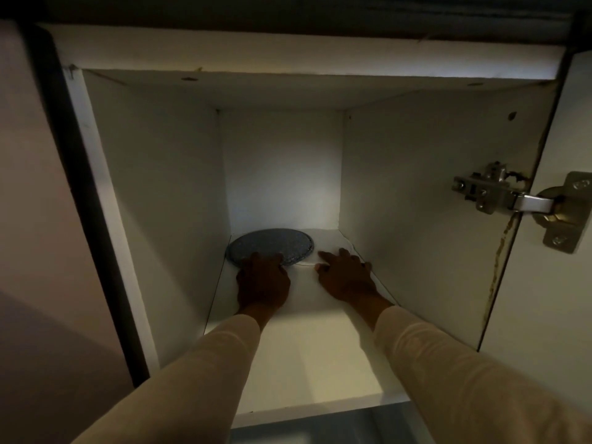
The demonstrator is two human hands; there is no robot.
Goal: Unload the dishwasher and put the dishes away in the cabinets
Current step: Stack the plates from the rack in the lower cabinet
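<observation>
I'm looking up into an open white cabinet (153, 187), with its door (544, 315) swung out on the right. The shelf (314, 354) is running from the near edge back to the rear wall, and both arms are reaching in over it, the left sleeve (198, 373) and right sleeve (448, 363) both cream.

The grey speckled plate (272, 243) is lying flat at the back left of the shelf, close to the left wall and the rear wall. My left hand (263, 283) is sitting at the plate's near rim, back of the hand up, fingers laid over that edge and touching it. It's dim in here and I cannot tell whether the hand is pinching the rim or just pressing on it.

My right hand (346, 277) is just to the right of the plate and apart from it, palm down on the shelf, fingers spread wide and pointing toward the back, holding nothing. It's lying near the right wall.

A metal hinge (499, 193) is joining the door to the right wall, well above the hands.
</observation>
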